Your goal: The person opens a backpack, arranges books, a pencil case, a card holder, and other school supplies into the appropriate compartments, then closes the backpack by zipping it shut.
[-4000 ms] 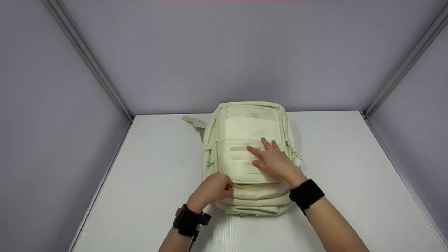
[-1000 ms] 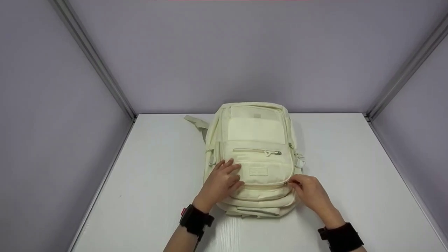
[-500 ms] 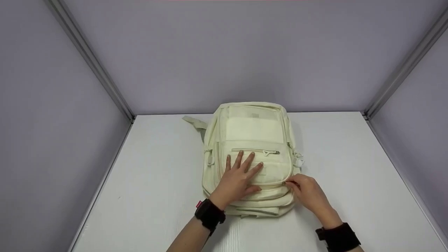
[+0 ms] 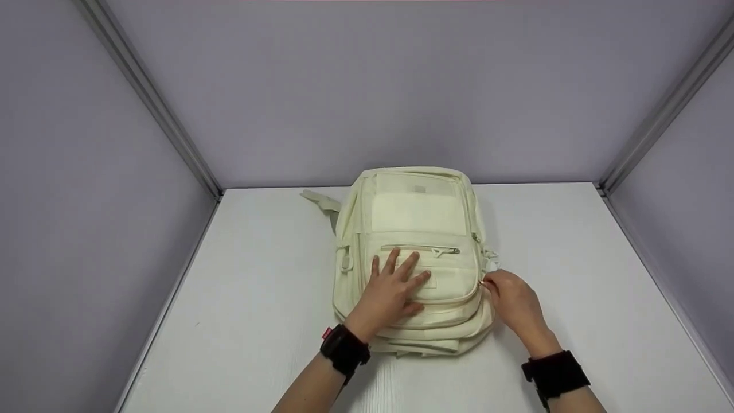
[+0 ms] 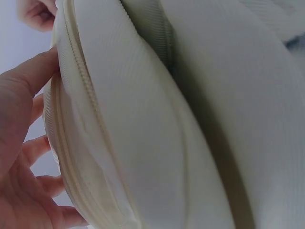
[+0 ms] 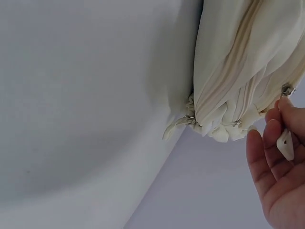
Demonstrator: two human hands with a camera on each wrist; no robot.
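A cream backpack (image 4: 418, 215) lies front side up on the white table. My left hand (image 4: 385, 298) rests with fingers spread on its lower front pocket, the thumb near the curved zipper seam. At the bag's right edge my right hand (image 4: 515, 301) pinches a zipper pull (image 6: 286, 145), whose pale tab hangs among the fingers in the right wrist view. The metal slider (image 6: 287, 89) shows just above the thumb. The left wrist view shows the left fingers along the zipper tape (image 5: 83, 71) of the pocket. A short front zipper with a triangular pull (image 4: 440, 252) sits above the left hand.
A grey-beige strap (image 4: 320, 201) sticks out at the bag's upper left. Side buckles flank the bag, one buckle (image 4: 347, 263) at its left. The white table (image 4: 258, 275) is bounded by a grey back wall (image 4: 367, 92) and side walls.
The left hand went from pinching near the lower-left seam to lying spread on the front pocket. The right hand left the front and took the zipper pull, lately moving it up the right edge.
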